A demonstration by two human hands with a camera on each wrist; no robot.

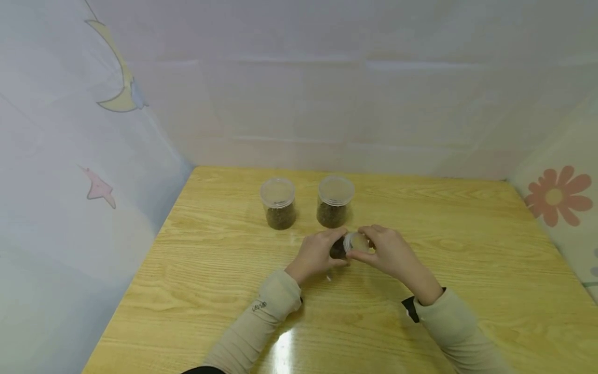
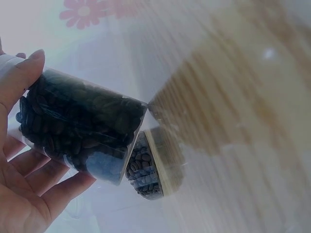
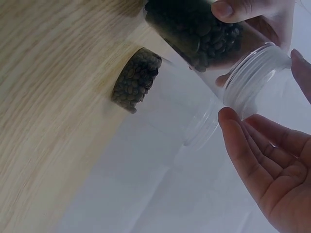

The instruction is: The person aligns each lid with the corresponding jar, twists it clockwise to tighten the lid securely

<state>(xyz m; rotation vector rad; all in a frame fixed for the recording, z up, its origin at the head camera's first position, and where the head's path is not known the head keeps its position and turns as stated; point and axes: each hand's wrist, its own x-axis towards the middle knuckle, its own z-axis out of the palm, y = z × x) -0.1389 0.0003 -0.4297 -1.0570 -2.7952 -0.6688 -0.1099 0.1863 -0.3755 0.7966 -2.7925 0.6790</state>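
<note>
My left hand [image 1: 319, 253] grips a clear jar [image 2: 80, 128] of dark coffee beans by its side, thumb on one side and fingers on the other. The jar is held tilted above the table, its top towards my right hand [image 1: 385, 253]. At that end, a clear ridged lid [image 3: 255, 80] sits on the jar's mouth. The right thumb and fingertips pinch the lid's rim from opposite sides, visible in the right wrist view. Inside the held jar the beans [image 3: 194, 31] lie slanted, away from the lid.
Two more lidded clear jars, a left one [image 1: 279, 203] and a right one [image 1: 335, 202], stand upright behind my hands, each partly filled with beans. They rest on a wood-grain table [image 1: 187, 291]. Pale printed curtains [image 1: 299, 104] hang along its back and sides.
</note>
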